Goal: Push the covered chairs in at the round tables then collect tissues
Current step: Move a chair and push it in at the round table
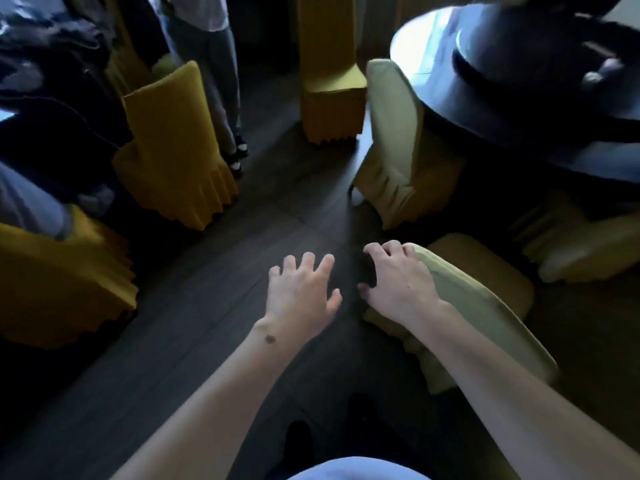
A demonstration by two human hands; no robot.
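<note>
A pale yellow covered chair (485, 299) stands at my lower right, its back top running under my right forearm. My right hand (398, 282) hovers over the near corner of that chair back, fingers spread and curled; I cannot tell if it touches. My left hand (301, 296) is open over the dark floor, left of the chair, holding nothing. A second pale covered chair (391, 143) is pushed in at the round table (519, 109) at the upper right. No tissues are visible.
Mustard covered chairs stand at left (173, 147), lower left (59, 282) and top centre (329, 71). A person's legs (214, 81) stand at the top beside the left chair. Another pale chair (585, 244) sits at far right. A strip of dark wood floor (242, 244) runs between the chairs.
</note>
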